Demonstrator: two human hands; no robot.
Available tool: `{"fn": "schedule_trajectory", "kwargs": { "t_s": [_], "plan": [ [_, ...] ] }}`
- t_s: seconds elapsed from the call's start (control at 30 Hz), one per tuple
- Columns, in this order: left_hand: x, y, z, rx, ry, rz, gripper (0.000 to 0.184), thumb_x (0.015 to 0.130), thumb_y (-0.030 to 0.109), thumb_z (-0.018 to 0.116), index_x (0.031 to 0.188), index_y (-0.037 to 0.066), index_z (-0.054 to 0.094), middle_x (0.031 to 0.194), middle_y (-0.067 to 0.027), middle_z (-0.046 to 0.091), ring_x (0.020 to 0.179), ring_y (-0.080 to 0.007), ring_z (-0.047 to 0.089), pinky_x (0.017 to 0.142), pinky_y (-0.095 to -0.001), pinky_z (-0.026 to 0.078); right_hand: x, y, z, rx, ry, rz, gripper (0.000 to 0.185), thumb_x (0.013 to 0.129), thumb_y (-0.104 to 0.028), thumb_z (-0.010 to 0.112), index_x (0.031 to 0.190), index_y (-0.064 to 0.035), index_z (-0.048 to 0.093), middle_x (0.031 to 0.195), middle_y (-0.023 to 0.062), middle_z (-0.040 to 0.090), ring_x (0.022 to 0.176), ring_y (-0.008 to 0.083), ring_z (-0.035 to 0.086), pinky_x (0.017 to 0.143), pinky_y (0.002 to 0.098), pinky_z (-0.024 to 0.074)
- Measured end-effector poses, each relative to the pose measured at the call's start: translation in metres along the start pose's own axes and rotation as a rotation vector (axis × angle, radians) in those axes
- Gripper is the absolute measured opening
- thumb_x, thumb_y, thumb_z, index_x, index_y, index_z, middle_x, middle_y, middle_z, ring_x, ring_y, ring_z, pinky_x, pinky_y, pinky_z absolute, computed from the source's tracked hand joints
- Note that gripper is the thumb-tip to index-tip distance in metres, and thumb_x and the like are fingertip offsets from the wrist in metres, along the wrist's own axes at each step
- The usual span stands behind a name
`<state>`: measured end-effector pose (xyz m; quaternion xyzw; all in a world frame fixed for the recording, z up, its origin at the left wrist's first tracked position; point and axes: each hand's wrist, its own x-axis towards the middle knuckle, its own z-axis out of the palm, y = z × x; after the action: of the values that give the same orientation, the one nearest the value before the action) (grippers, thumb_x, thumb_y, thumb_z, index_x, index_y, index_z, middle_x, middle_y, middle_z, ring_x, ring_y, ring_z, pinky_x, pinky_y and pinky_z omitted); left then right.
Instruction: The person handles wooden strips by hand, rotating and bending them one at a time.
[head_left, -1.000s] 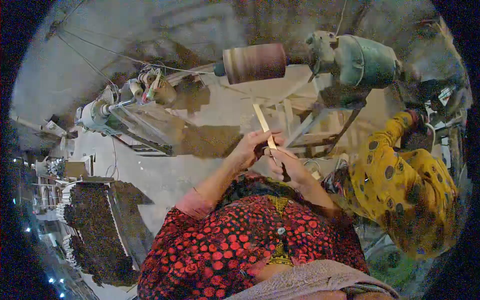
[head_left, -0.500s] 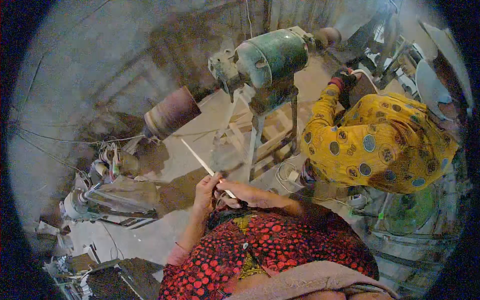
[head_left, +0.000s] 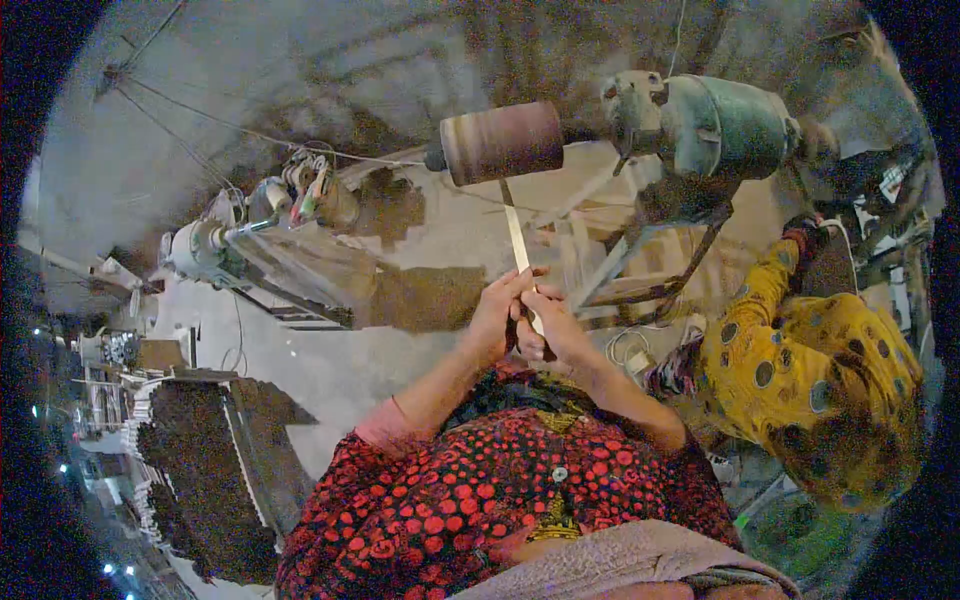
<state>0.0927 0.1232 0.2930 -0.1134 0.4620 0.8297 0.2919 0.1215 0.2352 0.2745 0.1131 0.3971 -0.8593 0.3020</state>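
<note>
Both my hands hold one long, narrow, pale flat strip (head_left: 517, 240) in front of my body. My left hand (head_left: 497, 312) closes round its middle part, fingers wrapped. Close beside it, my right hand (head_left: 558, 328) grips the lower end. The far end of the strip points away from me and reaches the underside of a reddish-brown sanding drum (head_left: 505, 143); whether it touches cannot be made out. A green motor (head_left: 725, 125) carries the drum on its shaft and stands on a metal frame.
On the right, a co-worker in a yellow patterned garment (head_left: 770, 350) bends near the motor's other end. Dark stacked strips (head_left: 200, 460) lie at lower left. Another machine (head_left: 200, 250) stands at left, and a white cable (head_left: 625, 350) lies on the floor.
My view has turned, so the drum and motor appear further right and higher. The strip, held in both hands, has swung upright and its far end has come to the drum.
</note>
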Motion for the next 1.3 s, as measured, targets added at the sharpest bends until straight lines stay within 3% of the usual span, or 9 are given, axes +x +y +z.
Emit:
{"fn": "schedule_trajectory", "kwargs": {
  "t_s": [0.13,0.33,0.43,0.53,0.63,0.73,0.9,1.03,1.3],
  "plan": [
    [0.02,-0.004,-0.016,-0.074,0.005,0.042,0.038,0.09,0.034,0.046,0.107,0.0,0.051,0.076,-0.0132,0.063,0.035,-0.0148,0.051,0.03,-0.026,0.04,0.017,-0.007,0.006,-0.02,0.009,0.013,0.03,0.092,-0.035,0.04,0.078,-0.01,0.049,0.04,-0.0004,0.034,0.03,0.0116,0.029,0.032,0.0257,0.0249],
    [0.04,0.009,-0.028,0.099,-0.007,-0.047,0.034,0.087,0.035,0.048,0.099,0.004,0.052,0.063,-0.0103,0.059,0.033,-0.0174,0.048,0.029,-0.0289,0.037,0.034,-0.011,0.003,0.034,-0.028,-0.06,0.027,0.092,-0.036,0.041,0.078,-0.0139,0.048,0.04,-0.0023,0.033,0.03,0.0096,0.027,0.031,0.0242,0.0231],
    [0.058,0.011,-0.02,-0.053,0.025,-0.089,0.031,0.087,0.036,0.046,0.093,0.006,0.053,0.056,-0.0088,0.055,0.032,-0.0182,0.044,0.03,-0.0306,0.035,0.044,-0.017,0.002,0.045,-0.019,-0.08,0.027,0.092,-0.037,0.041,0.078,-0.0152,0.047,0.04,-0.0037,0.033,0.029,0.0085,0.026,0.031,0.0234,0.0226],
    [0.053,0.033,-0.021,-0.066,-0.117,-0.278,0.033,0.087,0.036,0.045,0.094,0.006,0.053,0.061,-0.0092,0.057,0.032,-0.0182,0.042,0.031,-0.0319,0.035,0.054,-0.023,0.003,0.024,0.045,-0.084,0.027,0.092,-0.038,0.04,0.078,-0.0162,0.046,0.04,-0.0046,0.033,0.029,0.0078,0.026,0.031,0.0227,0.0222],
    [0.072,0.028,-0.027,-0.122,-0.162,-0.226,0.032,0.088,0.033,0.045,0.097,0.004,0.054,0.067,-0.01,0.06,0.033,-0.0192,0.044,0.031,-0.0335,0.036,0.062,-0.031,0.003,-0.005,0.054,-0.101,0.027,0.092,-0.039,0.04,0.078,-0.0169,0.046,0.041,-0.0046,0.033,0.029,0.0075,0.026,0.03,0.0224,0.0217],
    [0.071,0.037,-0.017,-0.072,-0.086,-0.018,0.03,0.089,0.029,0.046,0.1,0.003,0.054,0.073,-0.0107,0.062,0.032,-0.0182,0.043,0.03,-0.0334,0.037,0.068,-0.031,0.003,0.003,0.061,-0.104,0.026,0.092,-0.039,0.04,0.078,-0.0172,0.045,0.041,-0.0046,0.033,0.029,0.0071,0.026,0.03,0.0223,0.0214],
    [0.073,0.032,-0.025,0.034,-0.044,0.043,0.031,0.089,0.027,0.045,0.103,0.0,0.054,0.078,-0.0121,0.063,0.034,-0.0156,0.046,0.032,-0.0315,0.039,0.064,-0.03,0.003,-0.087,0.042,-0.103,0.037,0.093,-0.046,0.033,0.074,-0.0171,0.046,0.043,-0.0048,0.036,0.032,0.0099,0.03,0.032,0.0257,0.024],
    [0.065,0.039,-0.015,0.011,-0.061,0.027,0.031,0.09,0.026,0.046,0.104,-0.002,0.053,0.08,-0.0123,0.064,0.036,-0.0147,0.049,0.033,-0.0303,0.04,0.065,-0.031,0.0,-0.057,0.072,-0.107,0.025,0.093,-0.039,0.04,0.079,-0.0186,0.044,0.043,-0.0054,0.034,0.031,0.0064,0.028,0.029,0.0211,0.0215],
    [0.038,0.037,0.002,0.116,-0.04,0.042,0.029,0.091,0.024,0.045,0.105,0.0,0.053,0.079,-0.0103,0.064,0.061,-0.0161,0.06,0.052,-0.0267,0.048,0.036,-0.028,0.006,-0.064,0.114,-0.076,0.031,0.093,-0.044,0.038,0.077,-0.0182,0.045,0.042,-0.0053,0.033,0.03,0.0064,0.025,0.029,0.0211,0.0188]
  ]
}}
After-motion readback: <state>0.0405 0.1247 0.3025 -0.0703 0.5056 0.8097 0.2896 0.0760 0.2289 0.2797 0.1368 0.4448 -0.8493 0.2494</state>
